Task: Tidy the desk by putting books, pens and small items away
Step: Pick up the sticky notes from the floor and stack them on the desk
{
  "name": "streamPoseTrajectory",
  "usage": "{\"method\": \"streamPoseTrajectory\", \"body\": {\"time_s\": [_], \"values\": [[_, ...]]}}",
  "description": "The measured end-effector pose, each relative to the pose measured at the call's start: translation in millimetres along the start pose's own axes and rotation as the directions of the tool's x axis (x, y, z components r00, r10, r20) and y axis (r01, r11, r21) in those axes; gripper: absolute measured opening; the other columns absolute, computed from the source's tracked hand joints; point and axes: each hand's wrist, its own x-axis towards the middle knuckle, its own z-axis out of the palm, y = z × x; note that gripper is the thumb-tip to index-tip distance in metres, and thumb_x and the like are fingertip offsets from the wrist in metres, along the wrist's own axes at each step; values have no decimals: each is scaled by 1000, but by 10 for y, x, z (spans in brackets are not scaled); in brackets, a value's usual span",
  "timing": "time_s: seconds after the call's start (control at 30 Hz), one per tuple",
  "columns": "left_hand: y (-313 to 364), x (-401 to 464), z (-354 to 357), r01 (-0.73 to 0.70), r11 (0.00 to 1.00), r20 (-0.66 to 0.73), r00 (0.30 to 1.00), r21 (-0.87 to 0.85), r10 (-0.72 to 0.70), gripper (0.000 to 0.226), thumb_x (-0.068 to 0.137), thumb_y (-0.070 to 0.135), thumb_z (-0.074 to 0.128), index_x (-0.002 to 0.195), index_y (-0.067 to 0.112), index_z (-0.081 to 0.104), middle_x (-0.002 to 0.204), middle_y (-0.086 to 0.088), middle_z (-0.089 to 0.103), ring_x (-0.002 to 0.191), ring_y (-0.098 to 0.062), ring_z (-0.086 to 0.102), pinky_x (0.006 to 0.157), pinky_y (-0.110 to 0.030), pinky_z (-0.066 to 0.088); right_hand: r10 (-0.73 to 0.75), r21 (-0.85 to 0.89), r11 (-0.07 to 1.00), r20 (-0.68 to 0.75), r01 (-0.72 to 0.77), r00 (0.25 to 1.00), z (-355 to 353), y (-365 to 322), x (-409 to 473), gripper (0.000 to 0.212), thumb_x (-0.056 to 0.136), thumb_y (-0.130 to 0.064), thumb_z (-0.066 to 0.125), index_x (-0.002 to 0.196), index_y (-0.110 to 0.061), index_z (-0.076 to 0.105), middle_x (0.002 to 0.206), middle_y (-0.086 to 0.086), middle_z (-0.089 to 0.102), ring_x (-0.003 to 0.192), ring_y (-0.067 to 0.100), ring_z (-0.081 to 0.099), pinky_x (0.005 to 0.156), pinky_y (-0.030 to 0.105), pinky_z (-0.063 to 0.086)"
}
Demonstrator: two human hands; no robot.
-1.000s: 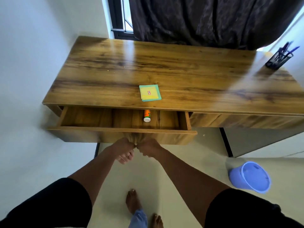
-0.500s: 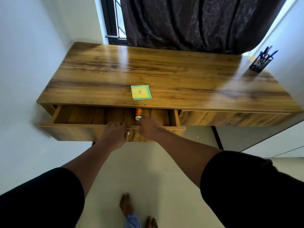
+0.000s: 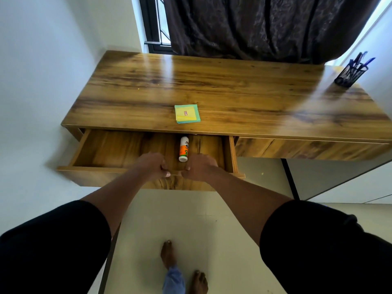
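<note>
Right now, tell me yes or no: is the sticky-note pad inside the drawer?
No, the pad lies on the desk top, just behind the open drawer, which holds only a glue stick.

We cannot read the print on the glue stick (image 3: 183,149) lying in the open drawer (image 3: 118,149), nor the small red mark on the sticky-note pad (image 3: 187,113). The desk (image 3: 222,90) runs out of view at the right edge. The fingertips of our left hand (image 3: 151,165) and right hand (image 3: 200,166) curl out of sight over the drawer front. The pens in the mesh pen holder (image 3: 351,73) are too small to count.
</note>
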Motion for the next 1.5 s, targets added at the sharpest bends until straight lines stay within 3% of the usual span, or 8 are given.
{"method": "streamPoseTrajectory", "body": {"time_s": [0.17, 0.33, 0.6, 0.77, 1.13, 1.3, 1.4, 1.5], "values": [[94, -101, -60, 4, 994, 215, 976, 113, -28, 36, 86, 49, 77, 111, 25, 78, 114, 8, 72, 109, -15, 64, 96, -35, 54, -78, 47, 996, 129, 72, 989, 43, 18, -110, 55, 81, -65, 72, 111, -19, 67, 102, -2, 67, 92, 19, 66, 70, 32, 55], [135, -241, -60, -35, 990, 311, 950, 137, -9, 41, 91, 48, 72, 123, 24, 74, 128, 4, 64, 121, -16, 56, 103, -31, 47, -86, 73, 995, 233, 70, 969, 95, 16, -229, 59, 77, -64, 78, 113, -17, 71, 100, 0, 68, 90, 19, 66, 80, 37, 60], [75, -223, 33, 69, 997, 439, 895, 32, -76, 26, 73, 45, 89, 87, 34, 70, 101, 4, 73, 93, -15, 70, 84, -35, 62, -123, 142, 987, 401, 71, 908, 117, -6, -295, 50, 74, -57, 86, 103, -18, 73, 90, 6, 74, 84, 22, 74, 80, 42, 65], [102, -257, 41, 167, 984, 574, 812, -63, -101, 36, 73, 28, 93, 102, 15, 76, 95, -7, 77, 83, -20, 77, 74, -34, 65, -124, 190, 982, 542, 23, 831, 190, -17, -275, 53, 68, -54, 91, 99, -14, 75, 91, 8, 78, 85, 26, 77, 77, 45, 65], [152, -280, 134, 245, 968, 763, 634, -45, -125, 50, 70, 25, 94, 108, -1, 75, 100, -20, 77, 98, -31, 76, 89, -45, 62, -167, 290, 953, 739, -84, 652, 228, -54, -374, 56, 77, -39, 91, 114, -1, 73, 110, 14, 76, 102, 29, 74, 89, 47, 62], [152, -247, 139, 241, 970, 783, 610, -39, -120, 54, 71, 24, 94, 113, -4, 73, 105, -22, 76, 100, -33, 76, 91, -46, 61, -183, 333, 936, 743, -117, 644, 228, -39, -372, 54, 79, -37, 90, 115, -1, 72, 106, 12, 76, 101, 28, 74, 85, 42, 63], [144, -228, 121, 254, 965, 794, 599, -63, -106, 54, 74, 23, 92, 116, -5, 71, 108, -22, 76, 102, -32, 75, 92, -45, 61, -206, 349, 930, 757, -118, 620, 222, -20, -362, 55, 82, -38, 87, 121, -3, 71, 103, 8, 75, 105, 28, 74, 92, 43, 61], [144, -157, 86, 271, 958, 774, 625, -92, -103, 47, 81, 27, 87, 113, -4, 72, 100, -17, 77, 93, -25, 77, 90, -42, 62, -201, 368, 918, 750, -145, 630, 159, 10, -293, 50, 91, -37, 79, 128, -5, 67, 119, 13, 74, 117, 30, 70, 102, 46, 55]]}}
